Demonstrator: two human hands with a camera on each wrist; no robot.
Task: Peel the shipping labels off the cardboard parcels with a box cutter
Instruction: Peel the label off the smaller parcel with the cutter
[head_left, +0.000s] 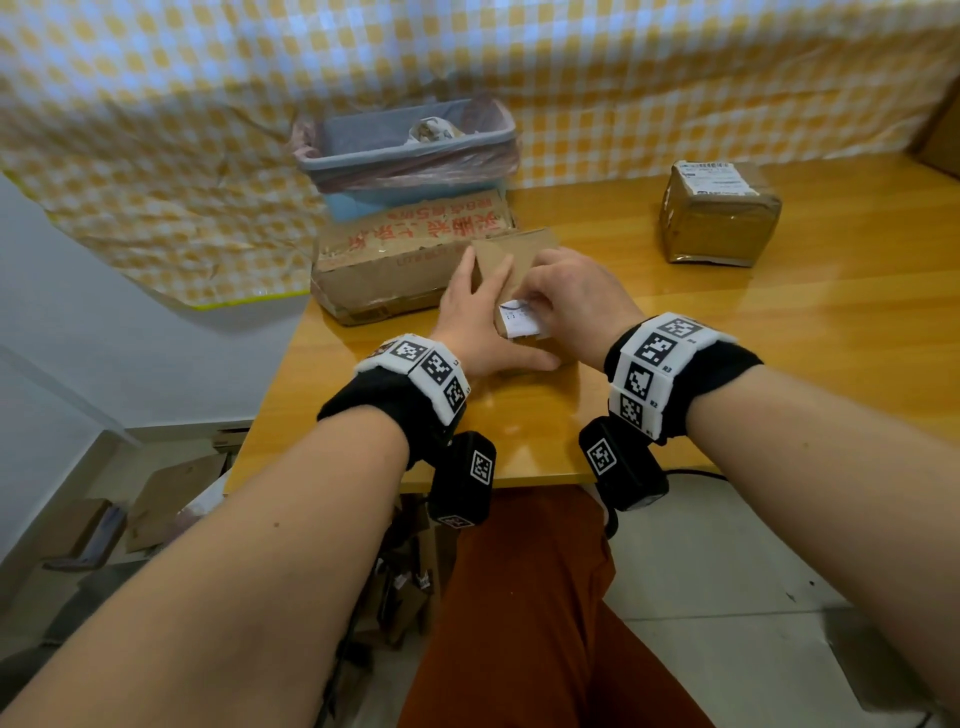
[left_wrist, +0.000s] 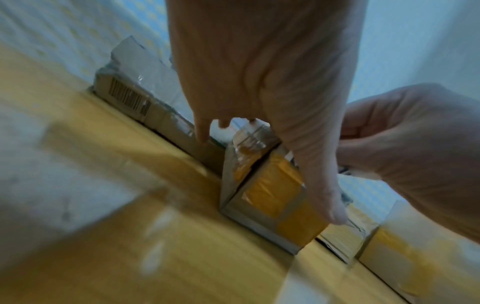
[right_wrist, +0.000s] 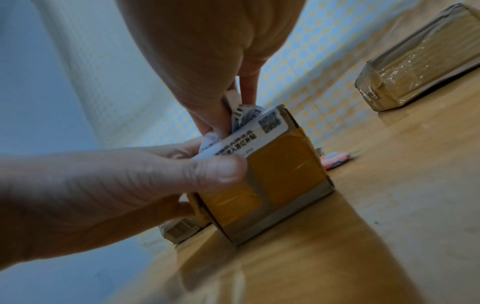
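A small cardboard parcel (head_left: 519, 260) with tan tape stands on the wooden table (head_left: 727, 338). My left hand (head_left: 488, 322) grips it from the left, thumb across its near face (right_wrist: 218, 172). My right hand (head_left: 540, 304) pinches the white shipping label (head_left: 519, 317), whose lifted, crumpled end (right_wrist: 241, 115) sits between the fingertips while the rest (right_wrist: 249, 135) still lies along the parcel's top edge (right_wrist: 280, 174). A pink and blue box cutter (right_wrist: 335, 160) lies on the table just beyond the parcel, in no hand. A second taped parcel (head_left: 719, 213) bearing a label stands at the back right.
A large flattened box (head_left: 410, 260) with red print lies right behind the small parcel, touching it. A blue bin (head_left: 410, 145) with a plastic liner sits on top of it against the checked cloth. The table's near edge runs just under my wrists.
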